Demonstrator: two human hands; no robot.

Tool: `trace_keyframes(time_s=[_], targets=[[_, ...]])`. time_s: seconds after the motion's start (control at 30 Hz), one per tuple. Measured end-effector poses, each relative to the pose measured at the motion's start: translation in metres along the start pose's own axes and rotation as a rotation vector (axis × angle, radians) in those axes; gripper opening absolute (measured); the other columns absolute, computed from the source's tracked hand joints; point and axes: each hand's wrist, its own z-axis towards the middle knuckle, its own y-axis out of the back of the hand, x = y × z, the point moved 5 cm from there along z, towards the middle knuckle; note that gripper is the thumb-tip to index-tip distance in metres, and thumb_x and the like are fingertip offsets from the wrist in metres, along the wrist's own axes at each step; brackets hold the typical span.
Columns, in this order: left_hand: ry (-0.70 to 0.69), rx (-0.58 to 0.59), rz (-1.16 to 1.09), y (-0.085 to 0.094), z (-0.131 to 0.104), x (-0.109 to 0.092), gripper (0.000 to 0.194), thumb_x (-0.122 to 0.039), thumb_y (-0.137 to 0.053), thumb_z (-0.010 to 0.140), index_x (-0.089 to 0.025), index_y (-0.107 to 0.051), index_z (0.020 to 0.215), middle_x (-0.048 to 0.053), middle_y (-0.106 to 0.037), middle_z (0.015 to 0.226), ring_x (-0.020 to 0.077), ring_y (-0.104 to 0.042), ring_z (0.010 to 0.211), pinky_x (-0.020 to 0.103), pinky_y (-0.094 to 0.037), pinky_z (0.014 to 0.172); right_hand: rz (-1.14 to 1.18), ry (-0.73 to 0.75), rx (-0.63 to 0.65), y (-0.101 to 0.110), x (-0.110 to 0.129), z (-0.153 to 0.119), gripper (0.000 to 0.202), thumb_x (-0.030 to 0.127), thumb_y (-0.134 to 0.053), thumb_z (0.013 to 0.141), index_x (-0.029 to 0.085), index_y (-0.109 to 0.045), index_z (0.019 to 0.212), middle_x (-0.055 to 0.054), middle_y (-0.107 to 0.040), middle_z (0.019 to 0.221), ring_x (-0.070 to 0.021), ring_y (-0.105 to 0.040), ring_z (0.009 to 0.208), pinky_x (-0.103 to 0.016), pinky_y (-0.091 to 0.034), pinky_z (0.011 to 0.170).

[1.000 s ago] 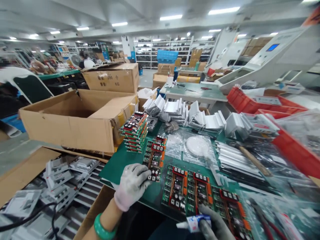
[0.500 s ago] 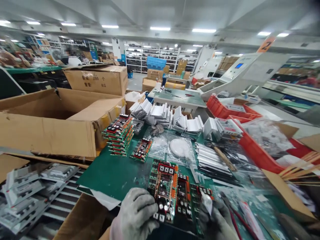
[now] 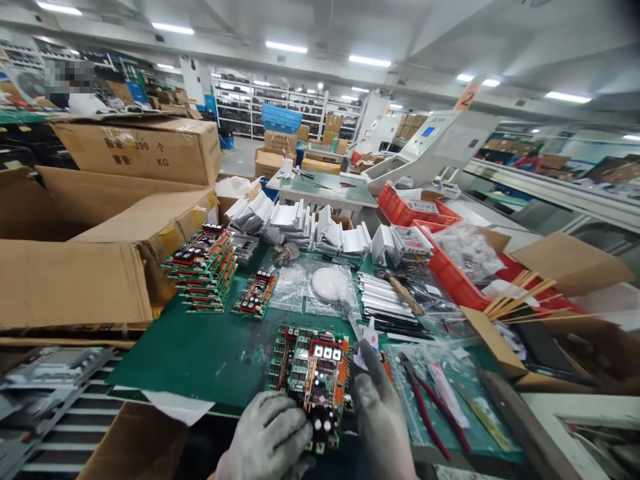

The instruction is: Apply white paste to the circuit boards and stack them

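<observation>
Both my hands wear grey-white work gloves. My left hand (image 3: 273, 433) curls its fingers around the near left edge of a populated circuit board (image 3: 323, 380), which has red and orange parts and three bright square terminals. Beneath and to the left lies another circuit board (image 3: 281, 357), partly covered. My right hand (image 3: 377, 407) is at the right side of the held board, its fingers around a small white bottle (image 3: 370, 332) with a reddish label; the bottle's lower part is hidden. Behind my right hand, an edge of a further board shows.
Stacked circuit boards (image 3: 205, 270) and one single board (image 3: 255, 293) stand left. Aluminium profiles (image 3: 300, 223) line the back. A white round lid (image 3: 330, 285), metal strips (image 3: 390, 307) and red-handled pliers (image 3: 425, 407) lie right. Red crates (image 3: 450, 273) and a large carton (image 3: 70, 280) flank the table.
The view has swung right. My right hand has moved in beside the held board, and the bottle's end now points away from me. The held board now overlaps a board on its left.
</observation>
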Motion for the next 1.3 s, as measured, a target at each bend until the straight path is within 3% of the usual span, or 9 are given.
trace_keyframes(time_s=[0.2, 0.3, 0.47, 0.6, 0.83, 0.93, 1.07, 1.2, 1.3], targets=[[-0.031, 0.006, 0.045, -0.017, -0.010, -0.001, 0.016, -0.019, -0.050, 0.092, -0.021, -0.064, 0.084, 0.000, -0.067, 0.070, 0.0142, -0.064, 0.068, 0.030, -0.059, 0.076, -0.069, -0.111, -0.040, -0.019, 0.021, -0.006, 0.089, 0.034, -0.070, 0.070, 0.017, -0.032, 0.149, -0.014, -0.054, 0.137, -0.0283, -0.055, 0.123, -0.040, -0.048, 0.101], [-0.028, -0.014, 0.048, -0.023, -0.016, -0.001, 0.015, -0.010, -0.054, 0.086, -0.021, -0.063, 0.080, -0.003, -0.067, 0.068, 0.0121, -0.064, 0.066, 0.029, -0.059, 0.079, -0.165, -0.094, -0.084, -0.021, 0.022, -0.005, 0.087, 0.036, -0.070, 0.069, 0.017, -0.036, 0.147, -0.015, -0.049, 0.141, -0.0295, -0.053, 0.125, -0.042, -0.044, 0.105], [-0.030, -0.034, 0.017, -0.028, -0.022, -0.001, 0.020, -0.006, -0.052, 0.087, -0.020, -0.064, 0.079, -0.001, -0.067, 0.071, 0.0124, -0.066, 0.069, 0.030, -0.058, 0.085, -0.290, 0.049, -0.172, -0.018, 0.020, -0.003, 0.078, 0.029, -0.069, 0.068, 0.018, -0.045, 0.141, -0.013, -0.055, 0.133, -0.0289, -0.058, 0.118, -0.038, -0.051, 0.097], [-0.033, -0.032, 0.008, -0.027, -0.020, -0.002, 0.023, -0.009, -0.048, 0.091, -0.019, -0.063, 0.078, -0.001, -0.067, 0.071, 0.0123, -0.065, 0.069, 0.029, -0.058, 0.082, -0.286, 0.081, -0.140, -0.020, 0.023, -0.002, 0.078, 0.026, -0.064, 0.069, 0.018, -0.043, 0.144, -0.012, -0.057, 0.131, -0.0271, -0.060, 0.115, -0.034, -0.054, 0.091], [-0.033, 0.053, 0.018, -0.015, -0.013, 0.006, 0.023, -0.016, -0.043, 0.096, -0.018, -0.065, 0.086, 0.001, -0.066, 0.076, 0.0137, -0.064, 0.077, 0.028, -0.056, 0.086, -0.176, -0.053, -0.003, -0.008, 0.015, 0.004, 0.082, 0.035, -0.067, 0.074, 0.019, -0.037, 0.148, -0.010, -0.061, 0.130, -0.0253, -0.066, 0.107, -0.032, -0.056, 0.086], [0.030, 0.024, 0.070, 0.001, -0.007, 0.035, 0.015, -0.019, -0.050, 0.093, -0.018, -0.065, 0.096, 0.005, -0.068, 0.085, 0.0185, -0.065, 0.086, 0.033, -0.057, 0.085, -0.273, -0.081, -0.080, 0.017, 0.005, 0.002, 0.065, 0.048, -0.059, 0.083, 0.020, -0.050, 0.140, -0.010, -0.068, 0.119, -0.0280, -0.066, 0.107, -0.035, -0.055, 0.085], [0.361, 0.076, 0.176, 0.015, 0.002, 0.115, 0.014, -0.028, -0.054, 0.090, -0.023, -0.066, 0.096, 0.004, -0.066, 0.099, 0.0185, -0.066, 0.089, 0.030, -0.058, 0.079, -0.355, -0.142, -0.216, 0.045, -0.005, -0.010, 0.051, 0.057, -0.047, 0.089, 0.021, -0.068, 0.118, -0.010, -0.072, 0.110, -0.0295, -0.066, 0.105, -0.036, -0.055, 0.085], [0.500, 0.115, 0.202, 0.014, 0.010, 0.188, 0.019, -0.032, -0.053, 0.088, -0.020, -0.066, 0.093, 0.005, -0.065, 0.100, 0.0181, -0.068, 0.087, 0.028, -0.059, 0.074, -0.319, -0.159, -0.245, 0.049, -0.009, -0.022, 0.045, 0.056, -0.053, 0.085, 0.022, -0.070, 0.109, -0.008, -0.074, 0.100, -0.0287, -0.068, 0.096, -0.035, -0.055, 0.081], [0.556, 0.151, 0.214, 0.007, 0.010, 0.216, 0.019, -0.030, -0.052, 0.086, -0.020, -0.067, 0.091, 0.005, -0.066, 0.097, 0.0186, -0.069, 0.086, 0.029, -0.059, 0.075, -0.312, -0.218, -0.238, 0.048, -0.015, -0.025, 0.047, 0.053, -0.050, 0.084, 0.019, -0.066, 0.113, -0.009, -0.073, 0.104, -0.0281, -0.068, 0.094, -0.034, -0.055, 0.078]])
